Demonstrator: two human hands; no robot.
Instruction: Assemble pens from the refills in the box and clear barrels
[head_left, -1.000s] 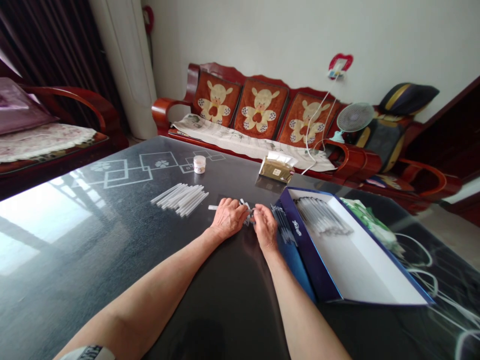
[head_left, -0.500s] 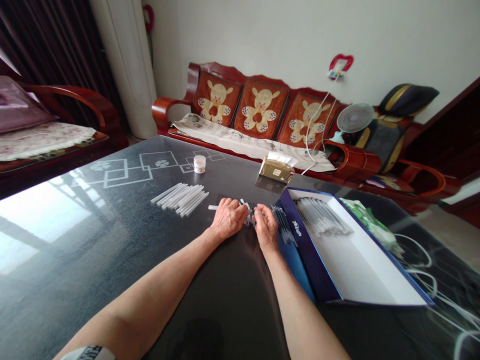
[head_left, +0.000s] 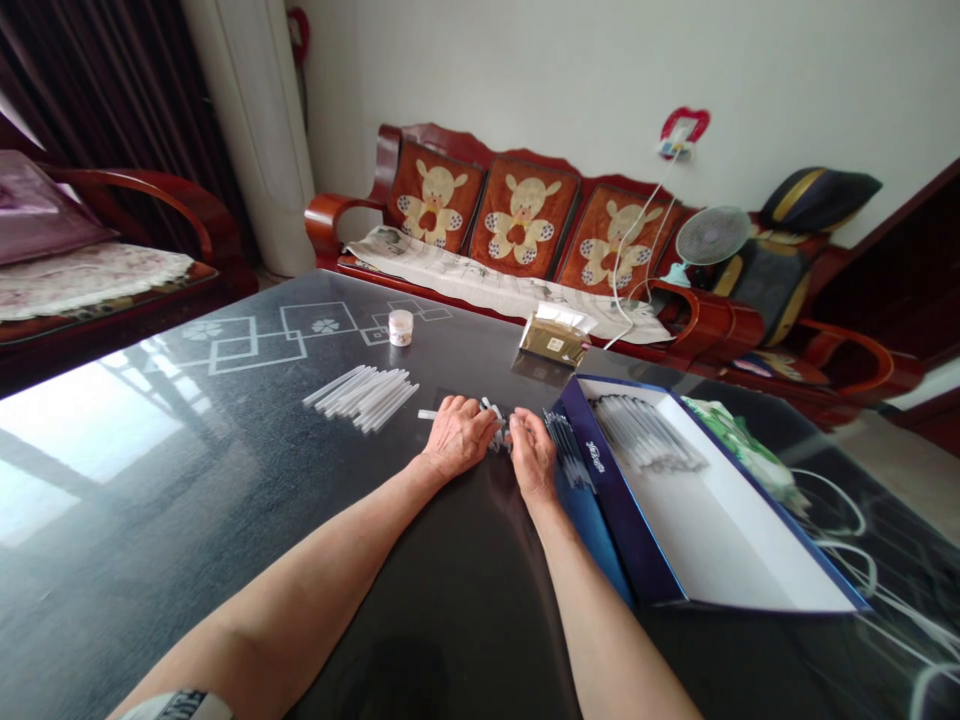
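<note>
My left hand [head_left: 459, 437] is closed around a whitish, translucent tube, like a pen barrel [head_left: 427, 414], whose end sticks out on the left. Just to its right, my right hand [head_left: 533, 450] has its fingers curled and pinched; what they hold is too small or hidden to make out. Small white and grey pieces [head_left: 491, 408] lie between and behind the hands, partly covered by the fingers. A pile of similar white tubes [head_left: 363, 396] rests to the left. Thin dark sticks, like pen refills [head_left: 570, 452], lie beyond my right hand, along the box.
An open blue box [head_left: 739, 540] with a white inside stands at the right, holding a row of clear, dark-ended sticks [head_left: 646, 432]. Farther back are a small white jar [head_left: 400, 328] and a tissue box [head_left: 555, 338]. A green-white bag [head_left: 739, 440] and white cables [head_left: 844, 500] lie beyond the box.
Almost nothing differs. Both hands keep the same place and grip, and the whole view has shifted very slightly.
</note>
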